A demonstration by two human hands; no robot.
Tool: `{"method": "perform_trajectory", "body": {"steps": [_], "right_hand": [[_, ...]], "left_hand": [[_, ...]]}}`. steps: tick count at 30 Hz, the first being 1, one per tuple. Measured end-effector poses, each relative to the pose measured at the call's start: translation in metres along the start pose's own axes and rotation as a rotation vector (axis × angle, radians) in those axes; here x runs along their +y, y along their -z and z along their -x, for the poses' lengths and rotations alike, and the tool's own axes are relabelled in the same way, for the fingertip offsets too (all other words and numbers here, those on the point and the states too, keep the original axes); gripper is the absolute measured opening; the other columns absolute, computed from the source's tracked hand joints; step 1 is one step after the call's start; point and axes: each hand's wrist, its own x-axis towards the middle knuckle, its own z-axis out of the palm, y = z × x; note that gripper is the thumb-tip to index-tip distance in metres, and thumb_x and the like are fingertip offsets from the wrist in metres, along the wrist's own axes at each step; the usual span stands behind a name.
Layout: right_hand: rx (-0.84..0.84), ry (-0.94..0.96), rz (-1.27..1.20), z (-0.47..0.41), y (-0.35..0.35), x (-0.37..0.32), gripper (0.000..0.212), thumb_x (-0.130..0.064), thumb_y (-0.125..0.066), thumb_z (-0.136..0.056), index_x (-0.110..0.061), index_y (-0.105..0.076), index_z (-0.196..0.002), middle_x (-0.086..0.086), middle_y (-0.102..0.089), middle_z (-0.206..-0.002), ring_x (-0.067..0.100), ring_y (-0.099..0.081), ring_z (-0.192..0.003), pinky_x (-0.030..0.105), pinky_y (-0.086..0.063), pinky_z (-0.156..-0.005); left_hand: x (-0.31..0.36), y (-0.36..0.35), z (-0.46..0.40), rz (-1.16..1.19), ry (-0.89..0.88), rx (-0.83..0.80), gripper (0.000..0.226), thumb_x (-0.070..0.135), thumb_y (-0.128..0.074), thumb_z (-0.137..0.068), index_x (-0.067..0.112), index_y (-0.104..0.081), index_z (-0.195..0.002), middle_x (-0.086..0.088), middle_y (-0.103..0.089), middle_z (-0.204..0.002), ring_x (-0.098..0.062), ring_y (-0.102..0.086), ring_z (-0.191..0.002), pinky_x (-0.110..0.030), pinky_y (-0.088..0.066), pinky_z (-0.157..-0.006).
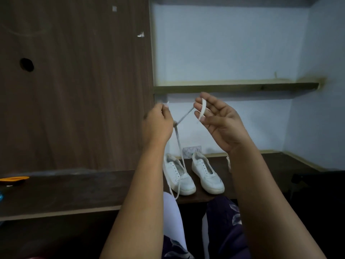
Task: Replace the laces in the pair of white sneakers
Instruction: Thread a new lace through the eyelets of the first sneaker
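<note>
Both hands (158, 124) (216, 120) hold lace (179, 141) above sneakers (194, 176).

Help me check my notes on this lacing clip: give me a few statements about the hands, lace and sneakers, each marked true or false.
1. Both hands hold a white lace in the air. True: left hand, right hand.
2. The two sneakers lie on the floor. False: left sneaker and right sneaker stand on the dark desk.
3. The lace trails down to the left sneaker. True.
4. The right sneaker is fully laced. False: its eyelets look empty.
5. The shelf above holds boxes. False: nothing shows on it.
</note>
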Motion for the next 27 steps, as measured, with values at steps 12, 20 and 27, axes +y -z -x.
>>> {"method": "perform_trajectory", "body": {"steps": [12,20,27], "right_hand": [[0.266,0.271,0.8,-0.01,-0.085,-0.074,0.032,-0.034,-0.06,-0.093,-0.007,-0.071,-0.081,0.001,-0.063,-0.066,0.004,-0.06,-0.056,0.02,-0.05,-0.061],[0.278,0.377,0.975,-0.005,-0.109,-0.097,0.009,-0.024,-0.073,-0.082,-0.016,-0.075,-0.087,-0.004,-0.069,-0.071,-0.001,-0.059,-0.058,0.017,-0.05,-0.065],[0.266,0.464,0.935,-0.003,-0.116,-0.102,0.016,-0.024,-0.064,-0.09,-0.011,-0.071,-0.085,0.002,-0.068,-0.067,0.004,-0.063,-0.059,0.021,-0.053,-0.065]], "left_hand": [[0.107,0.094,-0.01,0.765,-0.32,0.127,0.026,0.021,-0.04,-0.104,0.012,-0.058,-0.088,0.008,-0.062,-0.058,-0.017,-0.048,-0.056,-0.022,-0.038,-0.051],[0.126,0.093,0.001,0.639,-0.356,0.053,0.021,0.023,-0.05,-0.1,0.024,-0.067,-0.087,0.006,-0.069,-0.096,-0.009,-0.062,-0.092,-0.021,-0.048,-0.084],[0.136,0.092,0.005,0.669,-0.396,0.043,0.015,0.018,-0.058,-0.097,0.015,-0.072,-0.092,0.009,-0.068,-0.08,0.001,-0.06,-0.073,-0.02,-0.05,-0.072]]}}
